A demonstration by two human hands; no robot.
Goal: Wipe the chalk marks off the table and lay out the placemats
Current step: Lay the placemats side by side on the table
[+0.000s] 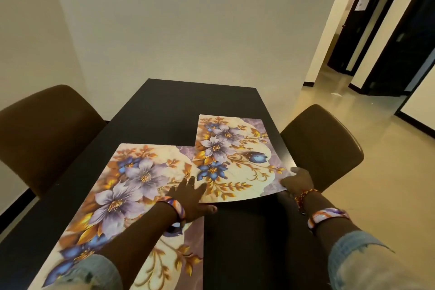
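Your near placemat (131,195) lies flat under your left forearm; the far placemat (233,162), long axis running away from you, is pinched by your right hand (297,182), left hand (191,198) flat against its edge on the tabletop (183,106).

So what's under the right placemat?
The right placemat lies on the black table; its left corner overlaps the left placemat. Any chalk beneath is hidden.
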